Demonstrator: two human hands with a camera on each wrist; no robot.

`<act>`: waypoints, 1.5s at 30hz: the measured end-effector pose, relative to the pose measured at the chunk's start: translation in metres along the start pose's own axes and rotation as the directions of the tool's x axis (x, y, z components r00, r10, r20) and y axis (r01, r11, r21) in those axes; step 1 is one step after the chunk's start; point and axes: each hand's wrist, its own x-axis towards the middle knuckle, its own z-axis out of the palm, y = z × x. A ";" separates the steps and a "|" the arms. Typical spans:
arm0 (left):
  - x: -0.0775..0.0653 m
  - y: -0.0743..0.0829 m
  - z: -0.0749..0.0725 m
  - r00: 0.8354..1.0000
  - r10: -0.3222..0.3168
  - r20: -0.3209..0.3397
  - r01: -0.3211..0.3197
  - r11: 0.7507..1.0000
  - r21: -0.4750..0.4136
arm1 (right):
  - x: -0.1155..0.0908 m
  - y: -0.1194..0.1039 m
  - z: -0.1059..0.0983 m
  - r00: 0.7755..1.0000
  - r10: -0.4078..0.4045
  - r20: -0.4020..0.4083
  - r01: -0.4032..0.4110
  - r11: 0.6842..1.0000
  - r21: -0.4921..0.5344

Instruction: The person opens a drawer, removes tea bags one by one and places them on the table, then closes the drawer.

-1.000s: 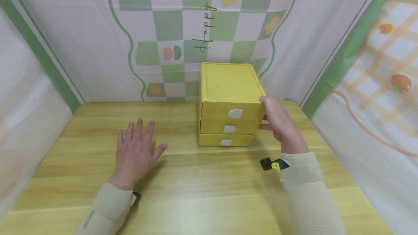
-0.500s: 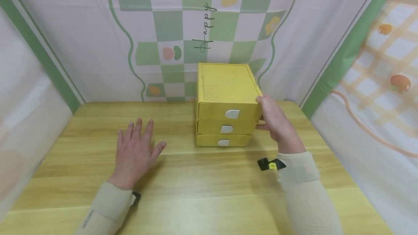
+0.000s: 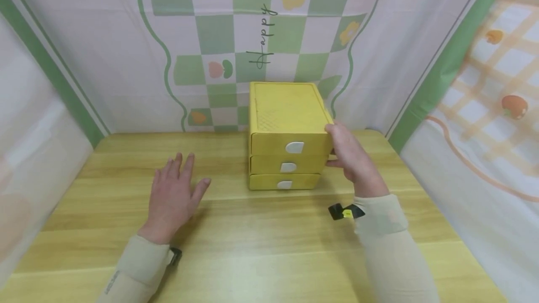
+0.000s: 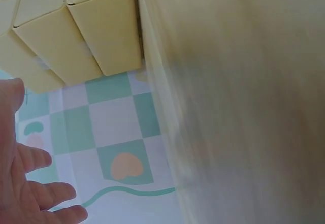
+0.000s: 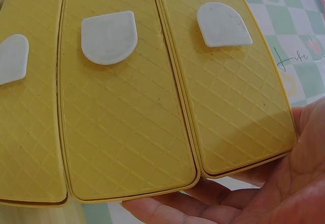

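A yellow three-drawer storage box (image 3: 290, 106) stands upright on the table, near its back edge. White rounded tabs (image 5: 109, 37) mark its drawer fronts, which all sit closed. My right hand (image 3: 353, 158) presses against the box's right side, thumb at the top edge and fingers extended along the side wall, as the right wrist view (image 5: 274, 193) also shows. To the left of the box, my left hand (image 3: 173, 198) holds nothing. Its fingers are straight and slightly spread over the wooden surface, apart from the box.
The wooden table (image 3: 252, 256) spans the lower part of the head view. Behind it hangs a green-and-white checked curtain (image 3: 216, 34), close to the back of the box. Another curtain with an orange grid (image 3: 501, 74) closes off the right side.
The storage box has slid a little to the left along the table, with my right hand moving along against its side. My left hand has barely shifted.
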 end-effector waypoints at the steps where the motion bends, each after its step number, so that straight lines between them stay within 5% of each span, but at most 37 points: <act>1: 0.001 0.000 0.000 1.000 0.000 -0.008 0.000 1.000 -0.010 | 0.000 0.000 0.000 1.000 0.001 0.001 -0.001 1.000 0.000; 7: 0.007 0.002 0.002 0.999 -0.006 -0.052 0.002 0.996 -0.087 | 0.001 0.000 0.003 1.000 0.006 -0.002 -0.006 1.000 0.011; 13: 0.019 0.010 -0.001 0.999 -0.035 -0.025 0.029 0.976 -0.215 | 0.002 0.000 0.006 1.000 0.007 0.003 -0.007 1.000 0.006; 23: 0.045 0.030 -0.012 0.998 -0.065 0.025 0.069 0.887 -0.456 | 0.003 -0.002 0.011 1.000 0.002 0.013 -0.002 1.000 -0.003; 45: 0.077 0.062 -0.020 0.995 -0.072 0.063 0.096 0.744 -0.662 | 0.004 -0.008 0.022 0.999 -0.028 0.033 0.028 1.000 0.001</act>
